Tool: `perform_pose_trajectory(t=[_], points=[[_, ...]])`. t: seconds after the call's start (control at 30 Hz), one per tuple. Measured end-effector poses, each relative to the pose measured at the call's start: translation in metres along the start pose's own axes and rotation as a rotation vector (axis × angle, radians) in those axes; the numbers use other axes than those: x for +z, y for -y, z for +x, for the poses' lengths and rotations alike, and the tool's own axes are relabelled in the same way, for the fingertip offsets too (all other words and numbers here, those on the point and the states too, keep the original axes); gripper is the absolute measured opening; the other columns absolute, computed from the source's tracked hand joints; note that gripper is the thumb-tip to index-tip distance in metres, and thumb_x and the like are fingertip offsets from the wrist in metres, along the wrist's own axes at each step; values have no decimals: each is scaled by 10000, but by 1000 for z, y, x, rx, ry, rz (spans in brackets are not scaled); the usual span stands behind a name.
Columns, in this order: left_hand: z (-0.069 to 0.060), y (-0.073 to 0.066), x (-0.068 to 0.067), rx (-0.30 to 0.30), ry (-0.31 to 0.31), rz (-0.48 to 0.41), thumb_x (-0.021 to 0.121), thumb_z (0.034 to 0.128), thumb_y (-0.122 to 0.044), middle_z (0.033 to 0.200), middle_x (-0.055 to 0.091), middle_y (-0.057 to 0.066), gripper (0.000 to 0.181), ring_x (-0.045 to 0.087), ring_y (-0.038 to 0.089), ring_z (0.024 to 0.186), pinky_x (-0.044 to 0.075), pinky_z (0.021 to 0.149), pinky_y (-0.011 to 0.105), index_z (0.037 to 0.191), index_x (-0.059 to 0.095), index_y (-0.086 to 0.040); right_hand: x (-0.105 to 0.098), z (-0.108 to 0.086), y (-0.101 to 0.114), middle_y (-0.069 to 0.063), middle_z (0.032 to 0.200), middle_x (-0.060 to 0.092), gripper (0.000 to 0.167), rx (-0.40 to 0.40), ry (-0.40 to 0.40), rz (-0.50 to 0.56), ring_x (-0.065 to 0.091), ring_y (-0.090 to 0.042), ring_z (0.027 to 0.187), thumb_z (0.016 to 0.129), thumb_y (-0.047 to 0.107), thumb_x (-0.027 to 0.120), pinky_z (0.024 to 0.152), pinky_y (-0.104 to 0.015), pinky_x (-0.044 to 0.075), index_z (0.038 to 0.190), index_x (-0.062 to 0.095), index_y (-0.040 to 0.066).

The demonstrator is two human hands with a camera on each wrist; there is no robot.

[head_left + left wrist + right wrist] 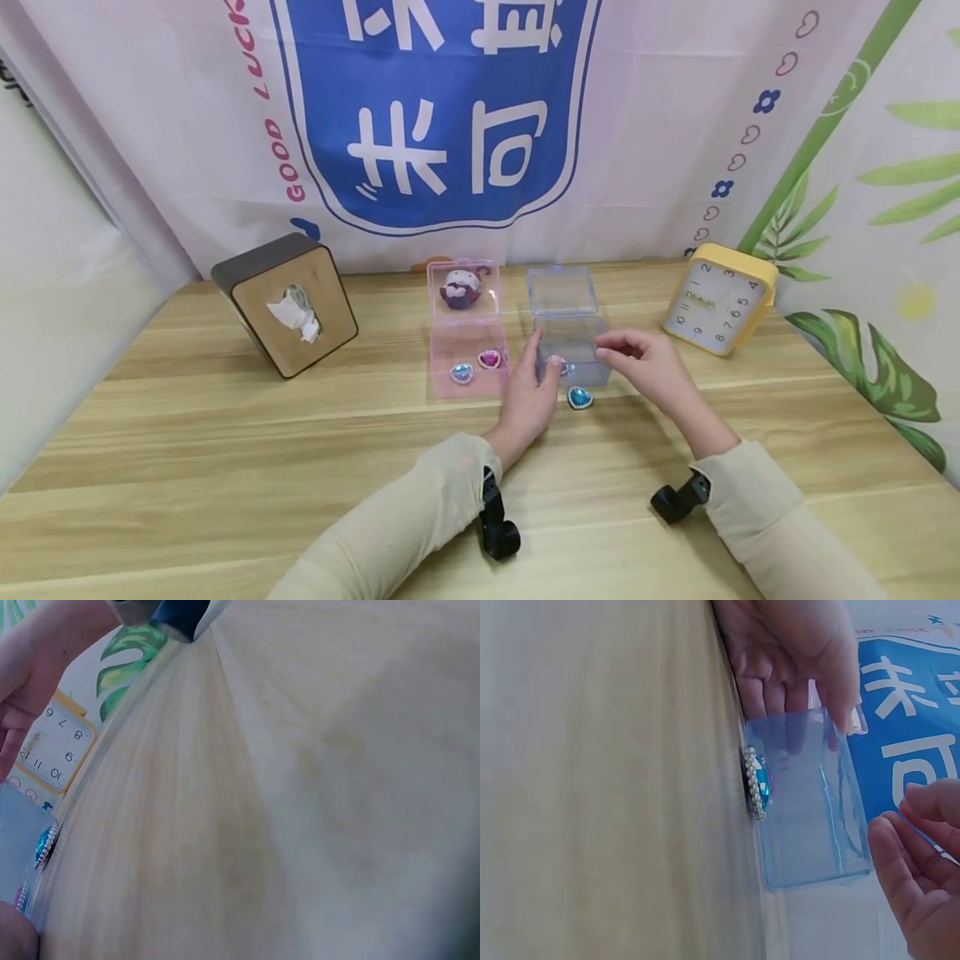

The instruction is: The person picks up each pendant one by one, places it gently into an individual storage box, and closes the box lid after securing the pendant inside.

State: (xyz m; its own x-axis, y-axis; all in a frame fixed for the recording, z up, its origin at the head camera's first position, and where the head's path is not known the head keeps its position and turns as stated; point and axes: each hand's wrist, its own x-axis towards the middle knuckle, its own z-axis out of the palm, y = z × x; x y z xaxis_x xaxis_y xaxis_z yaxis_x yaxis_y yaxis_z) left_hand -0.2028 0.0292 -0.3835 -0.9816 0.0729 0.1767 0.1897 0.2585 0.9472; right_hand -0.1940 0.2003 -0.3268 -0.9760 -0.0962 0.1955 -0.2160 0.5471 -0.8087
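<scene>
A clear blue box stands with its lid folded back. My left hand grips its left side, thumb at the front wall; in the right wrist view the fingers lie behind the clear wall. At the box's right edge is my right hand, its fingers loosely bent; whether the tips touch the edge is unclear. In front of the box lies a teal gem with a beaded rim, also visible in the left wrist view. Small gems show partly through the box's front wall near my left thumb.
Left of the blue box, an open pink box holds a light blue gem and a magenta gem; a dark red and white figure is at its lid. A tissue box stands far left, a yellow clock at right.
</scene>
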Motion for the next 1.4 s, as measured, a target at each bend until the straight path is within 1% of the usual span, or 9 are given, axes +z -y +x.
perform_pose_trajectory(t=[0.2,0.37,0.53,0.63,0.77,0.9,1.07,1.17,1.4], points=[[-1,-1,-1,-1,0,4,482,955,-242,1437,385,154,540,367,314,1310,284,1108,432,1456,292,-170,0,-13,-6,-169,954,674,256,31,58,38,570,-32,755,870,127,633,647,-184,510,1049,649,-56],[-1,-3,-1,-15,5,16,479,955,-253,1453,366,130,545,352,300,1322,270,1115,424,1460,284,-183,4,-17,-14,-167,977,674,238,35,118,11,554,-21,775,853,90,643,660,-170,494,1035,659,-62],[-1,-3,-2,1,3,31,475,958,-247,1450,372,136,539,356,307,1319,276,1112,435,1457,289,-167,10,-17,-20,-163,1020,674,238,45,151,-24,570,-81,844,834,88,659,696,-167,490,1040,674,-28],[-2,-3,-2,10,1,33,474,959,-250,1445,379,143,534,360,314,1315,282,1108,445,1455,294,-163,14,-16,-22,-163,1025,673,241,26,160,-48,589,-135,870,823,90,667,707,-174,496,1040,679,-14],[-1,-3,-2,-4,4,34,479,956,-253,1454,369,126,538,352,300,1322,276,1113,434,1456,294,-176,19,-15,-23,-171,991,681,238,-32,175,-76,615,-186,877,817,67,665,708,-181,508,1034,679,-28],[-1,-4,-2,-19,7,37,486,952,-256,1461,357,116,547,345,294,1327,267,1116,430,1458,290,-183,22,-14,-24,-159,960,690,251,-41,192,-89,618,-194,864,815,70,666,713,-211,515,1045,676,-30],[-1,-4,-2,-24,8,35,485,952,-249,1457,364,123,547,353,297,1321,271,1115,428,1458,289,-184,24,-14,-23,-144,964,687,260,-42,196,-108,614,-199,874,815,111,681,748,-275,514,1045,682,-10],[-1,-4,-2,-19,7,35,485,953,-246,1456,365,127,545,356,305,1319,275,1112,435,1457,290,-179,26,-14,-24,-133,955,688,238,-52,190,-116,618,-207,877,815,118,687,760,-286,514,1022,692,1],[-1,-4,-2,7,-2,40,487,953,-236,1459,365,113,542,353,304,1320,275,1114,428,1453,298,-146,33,-13,-22,-97,892,698,179,-77,131,-191,627,-204,844,787,122,719,748,-319,522,937,722,24]])
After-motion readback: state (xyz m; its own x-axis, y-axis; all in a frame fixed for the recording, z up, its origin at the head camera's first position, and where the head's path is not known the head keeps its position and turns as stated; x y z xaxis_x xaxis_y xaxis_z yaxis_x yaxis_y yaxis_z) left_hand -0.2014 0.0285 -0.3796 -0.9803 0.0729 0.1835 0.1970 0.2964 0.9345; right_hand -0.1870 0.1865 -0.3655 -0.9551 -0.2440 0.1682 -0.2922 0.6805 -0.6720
